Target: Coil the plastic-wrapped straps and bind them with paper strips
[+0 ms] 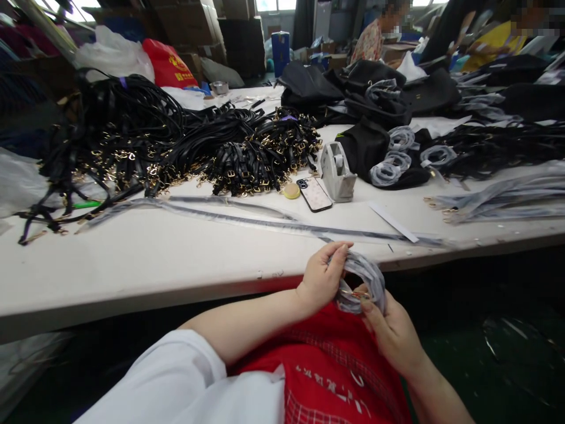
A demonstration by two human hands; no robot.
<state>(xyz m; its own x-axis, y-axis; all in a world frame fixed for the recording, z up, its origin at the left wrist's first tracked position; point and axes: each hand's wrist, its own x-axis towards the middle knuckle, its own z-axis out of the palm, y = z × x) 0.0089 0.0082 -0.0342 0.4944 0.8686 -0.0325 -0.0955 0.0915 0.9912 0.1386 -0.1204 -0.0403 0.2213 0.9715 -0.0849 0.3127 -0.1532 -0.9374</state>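
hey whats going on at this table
A person seated at a white table holds a coiled, plastic-wrapped strap in both hands: the left hand grips one side, the right hand supports it from below, just off the table edge. On the table lie a big pile of black straps, a long wrapped strap, a phone and a tape dispenser. Other people work at the far end.
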